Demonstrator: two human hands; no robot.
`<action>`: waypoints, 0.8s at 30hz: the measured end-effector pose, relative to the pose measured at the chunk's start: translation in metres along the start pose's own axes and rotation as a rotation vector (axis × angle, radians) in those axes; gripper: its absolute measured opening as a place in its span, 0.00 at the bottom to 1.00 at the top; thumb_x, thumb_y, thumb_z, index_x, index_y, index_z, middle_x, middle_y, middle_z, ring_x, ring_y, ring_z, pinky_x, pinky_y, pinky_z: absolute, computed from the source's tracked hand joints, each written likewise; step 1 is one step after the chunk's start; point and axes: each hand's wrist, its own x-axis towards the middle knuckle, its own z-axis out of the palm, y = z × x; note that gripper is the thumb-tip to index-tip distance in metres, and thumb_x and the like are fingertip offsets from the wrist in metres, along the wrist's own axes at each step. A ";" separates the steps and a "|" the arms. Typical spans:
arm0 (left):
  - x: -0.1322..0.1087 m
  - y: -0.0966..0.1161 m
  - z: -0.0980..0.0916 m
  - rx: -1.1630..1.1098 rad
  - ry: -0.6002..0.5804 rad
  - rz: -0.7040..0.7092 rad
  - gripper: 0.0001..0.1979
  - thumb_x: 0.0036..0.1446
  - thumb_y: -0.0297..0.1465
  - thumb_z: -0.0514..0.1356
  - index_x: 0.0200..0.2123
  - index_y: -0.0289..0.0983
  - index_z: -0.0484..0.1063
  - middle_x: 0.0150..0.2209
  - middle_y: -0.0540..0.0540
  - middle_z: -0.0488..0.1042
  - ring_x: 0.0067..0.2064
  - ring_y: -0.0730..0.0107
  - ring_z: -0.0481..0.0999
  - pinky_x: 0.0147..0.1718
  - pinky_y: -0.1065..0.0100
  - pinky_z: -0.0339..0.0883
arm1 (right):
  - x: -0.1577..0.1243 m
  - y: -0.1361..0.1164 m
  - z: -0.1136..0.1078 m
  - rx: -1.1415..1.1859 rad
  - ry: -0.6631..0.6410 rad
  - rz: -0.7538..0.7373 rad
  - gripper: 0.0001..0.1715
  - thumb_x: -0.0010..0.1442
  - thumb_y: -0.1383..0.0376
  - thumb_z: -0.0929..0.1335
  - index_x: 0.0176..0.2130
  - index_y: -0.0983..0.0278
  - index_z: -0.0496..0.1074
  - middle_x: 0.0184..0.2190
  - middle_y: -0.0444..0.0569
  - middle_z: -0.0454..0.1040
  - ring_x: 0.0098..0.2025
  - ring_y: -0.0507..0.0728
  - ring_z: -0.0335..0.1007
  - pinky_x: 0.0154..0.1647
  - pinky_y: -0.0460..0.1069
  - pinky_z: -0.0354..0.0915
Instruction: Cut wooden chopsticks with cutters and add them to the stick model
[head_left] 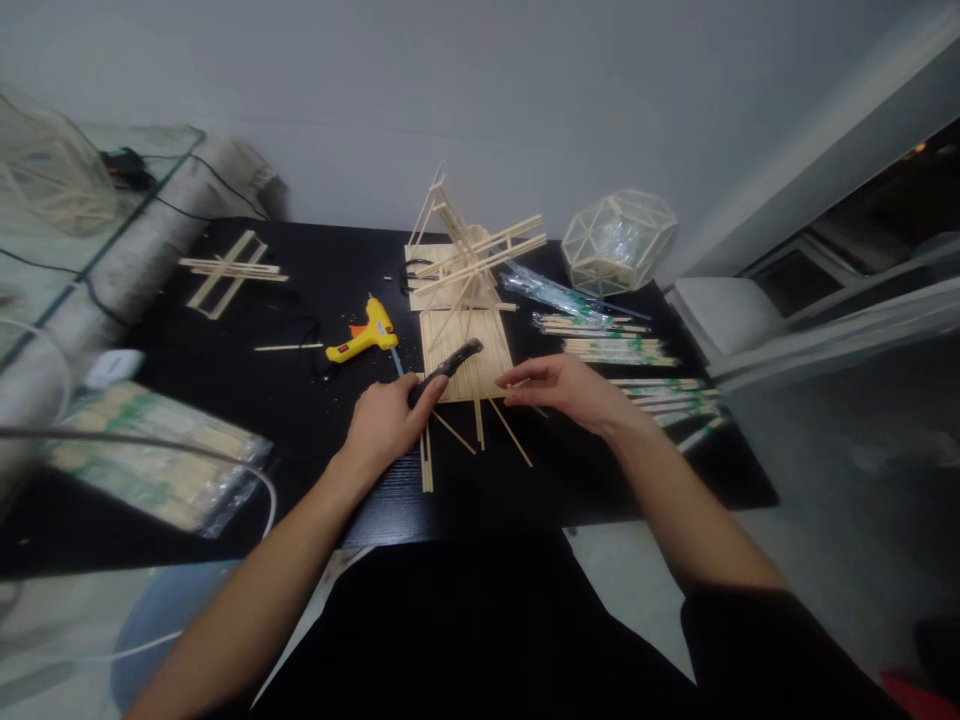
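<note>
My left hand (386, 418) is closed round a long black tool (450, 368) whose exact kind is unclear; it slants over the lower left of a panel of pale wooden sticks (491, 345). At the panel's lower right corner, my right hand (566, 392) has thumb and fingers brought together. Whatever lies between those fingertips is too small to make out. Loose sticks (513, 434) stick out below the panel toward me, and some lie under my left hand. A stick structure with crossed arms (480, 262) rises behind the panel.
A yellow glue gun (366, 332) lies left of the panel. Beyond it is a crossed stick frame (231, 272). Bagged stick bundles lie on the left (157, 450) and right (619, 350). A faceted stick ball (619, 242) stands at the back right of the black table (352, 262).
</note>
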 end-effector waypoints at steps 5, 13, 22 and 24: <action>0.001 0.000 -0.001 -0.023 0.025 -0.013 0.30 0.69 0.55 0.45 0.28 0.40 0.70 0.25 0.44 0.74 0.31 0.59 0.74 0.32 0.65 0.54 | 0.005 0.006 0.004 0.050 0.039 -0.037 0.14 0.46 0.61 0.82 0.33 0.64 0.84 0.34 0.48 0.84 0.39 0.54 0.82 0.52 0.51 0.75; 0.001 0.000 0.000 0.002 0.017 -0.013 0.30 0.70 0.54 0.45 0.29 0.40 0.72 0.26 0.43 0.75 0.32 0.57 0.76 0.32 0.64 0.54 | 0.016 0.003 0.021 -0.145 0.127 -0.126 0.17 0.56 0.53 0.77 0.39 0.62 0.85 0.35 0.48 0.82 0.28 0.49 0.70 0.24 0.43 0.67; 0.002 -0.002 0.002 0.013 0.009 -0.007 0.32 0.69 0.57 0.44 0.30 0.39 0.73 0.26 0.43 0.76 0.31 0.57 0.77 0.31 0.64 0.55 | 0.044 0.020 0.029 -0.253 0.230 -0.160 0.21 0.52 0.52 0.79 0.37 0.66 0.77 0.26 0.47 0.78 0.24 0.52 0.73 0.20 0.44 0.66; 0.001 -0.001 0.001 0.020 0.006 -0.012 0.31 0.69 0.56 0.44 0.30 0.40 0.72 0.25 0.43 0.75 0.31 0.57 0.76 0.31 0.64 0.53 | 0.046 0.023 0.029 -0.297 0.259 -0.136 0.18 0.52 0.57 0.79 0.36 0.65 0.74 0.26 0.47 0.78 0.24 0.53 0.75 0.20 0.43 0.67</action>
